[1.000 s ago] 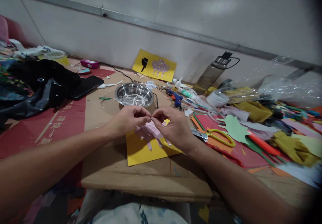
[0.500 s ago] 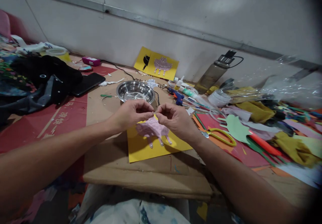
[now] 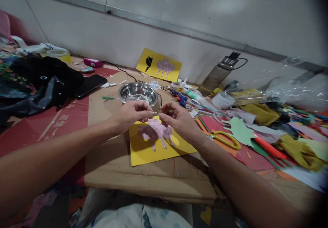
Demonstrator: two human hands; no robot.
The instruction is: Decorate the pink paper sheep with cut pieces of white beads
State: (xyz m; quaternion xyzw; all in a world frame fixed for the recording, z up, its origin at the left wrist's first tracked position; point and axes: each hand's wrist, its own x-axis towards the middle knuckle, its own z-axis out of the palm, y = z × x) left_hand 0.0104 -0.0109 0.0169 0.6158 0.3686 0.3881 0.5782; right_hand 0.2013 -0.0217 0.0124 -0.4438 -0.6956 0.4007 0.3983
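Above the yellow card, my left hand (image 3: 133,117) pinches a tiny row of white pearl-like beads (image 3: 154,113) between thumb and forefinger. Just to its right, my right hand (image 3: 176,120) is curled with thumb and forefinger together; whatever it may hold is too small to make out. A narrow gap parts the two sets of fingertips. Beneath them lies the yellow card (image 3: 138,156) with a pink cut-out shape (image 3: 160,135) on it, dotted with white beads and partly hidden by the hands. Behind my left hand stands a shiny metal bowl (image 3: 138,90).
A finished-looking yellow card (image 3: 175,71) leans against the wall. To the right lie a blue glue gun (image 3: 181,99), yellow-handled scissors (image 3: 229,139), a green cut-out (image 3: 239,130) and fabric scraps. A bottle (image 3: 217,74) tilts by the wall. At left are a phone (image 3: 88,86) and black cloth (image 3: 48,70).
The fingertips, close together before, have drawn slightly apart. The beads in my left fingers now show plainly. The card and the bowl have stayed in place.
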